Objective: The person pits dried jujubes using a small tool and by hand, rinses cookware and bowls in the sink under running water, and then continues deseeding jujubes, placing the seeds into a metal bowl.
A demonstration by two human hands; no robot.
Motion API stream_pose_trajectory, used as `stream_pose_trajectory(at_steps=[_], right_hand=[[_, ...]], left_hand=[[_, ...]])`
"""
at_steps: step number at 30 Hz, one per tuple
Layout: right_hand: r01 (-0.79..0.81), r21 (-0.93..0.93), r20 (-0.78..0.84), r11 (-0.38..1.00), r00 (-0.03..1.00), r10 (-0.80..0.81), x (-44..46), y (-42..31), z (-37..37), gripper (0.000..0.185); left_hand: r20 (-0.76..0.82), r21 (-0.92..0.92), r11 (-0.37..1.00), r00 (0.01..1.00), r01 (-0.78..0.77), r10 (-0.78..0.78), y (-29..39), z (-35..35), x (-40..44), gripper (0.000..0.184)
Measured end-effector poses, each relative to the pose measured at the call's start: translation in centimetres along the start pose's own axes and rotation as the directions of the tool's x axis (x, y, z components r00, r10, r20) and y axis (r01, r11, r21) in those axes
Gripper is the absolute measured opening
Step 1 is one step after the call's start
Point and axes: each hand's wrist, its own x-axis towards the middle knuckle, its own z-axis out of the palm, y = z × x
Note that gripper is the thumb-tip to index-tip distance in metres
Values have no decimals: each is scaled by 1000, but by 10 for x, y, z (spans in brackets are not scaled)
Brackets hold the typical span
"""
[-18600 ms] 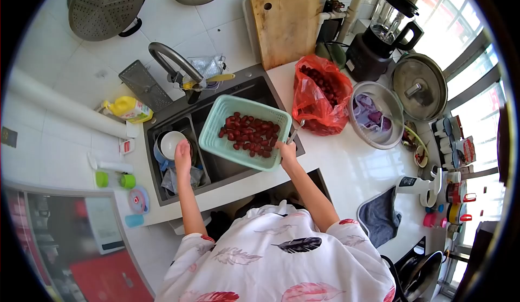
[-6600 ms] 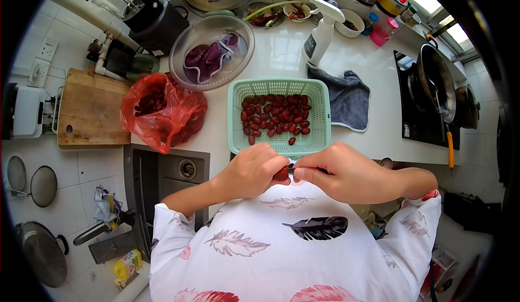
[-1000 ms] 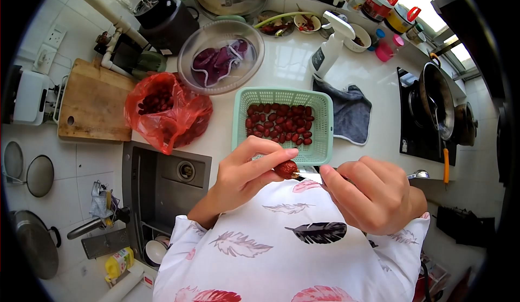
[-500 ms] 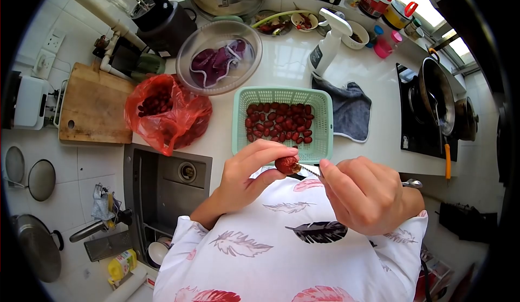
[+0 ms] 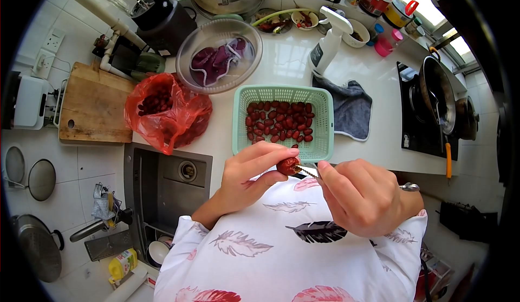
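Between the fingertips and thumb of my left hand (image 5: 246, 176) is a wrinkled red date (image 5: 288, 166). My right hand (image 5: 364, 196) is closed round a metal tool (image 5: 310, 171) with a serrated edge, its tip at the date's right end. The tool's rounded metal end sticks out to the right of my right hand. Just beyond my hands stands a light green basket (image 5: 327, 120) holding several red dates (image 5: 281, 119). To its left, a red plastic bag (image 5: 187, 119) lies open with more dates inside.
A clear bowl (image 5: 187, 53) with purple pieces, a spray bottle (image 5: 326, 46) and a grey cloth (image 5: 351, 109) stand behind and beside the basket. The sink (image 5: 162, 185) is at the left, near a cutting board (image 5: 92, 104). A pan (image 5: 441, 91) rests on the stove at the right.
My hands have turned from the sink to the counter, where the basket now stands. Over the last second the tool has rotated, its serrated edge now showing, while the date stays in my left hand.
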Motion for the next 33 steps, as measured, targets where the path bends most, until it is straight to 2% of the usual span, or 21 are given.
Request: stream_pose_trajectory(at_steps=[9, 11, 17, 21, 27, 29, 33], right_hand=[[1, -5, 23, 1000, 1000, -1, -6, -6, -1, 27], [32, -51, 48, 998, 998, -30, -6, -8, -3, 25], [71, -121, 109, 990, 992, -58, 0, -10, -8, 21], [86, -102, 168, 991, 983, -68, 3, -8, -12, 16], [129, -108, 228, 986, 968, -101, 4, -4, -7, 13], [11, -77, 280, 997, 960, 11, 6, -4, -4, 12], [-2, -56, 245, 998, 969, 16, 7, -2, 5, 12]], left_hand=[[24, 13, 993, 993, -113, 113, -1, 5, 0, 39], [97, 54, 984, 982, -167, 161, 0, 5, 2, 40], [143, 3, 993, 983, -114, 112, 3, 7, 0, 41], [207, 34, 990, 970, -136, 126, 1, 5, 0, 41], [283, -9, 996, 955, -90, 89, 0, 4, 0, 44], [319, 102, 993, 948, -56, 21, 2, 3, 2, 53], [266, 175, 978, 962, -112, 63, -14, 11, -2, 46]])
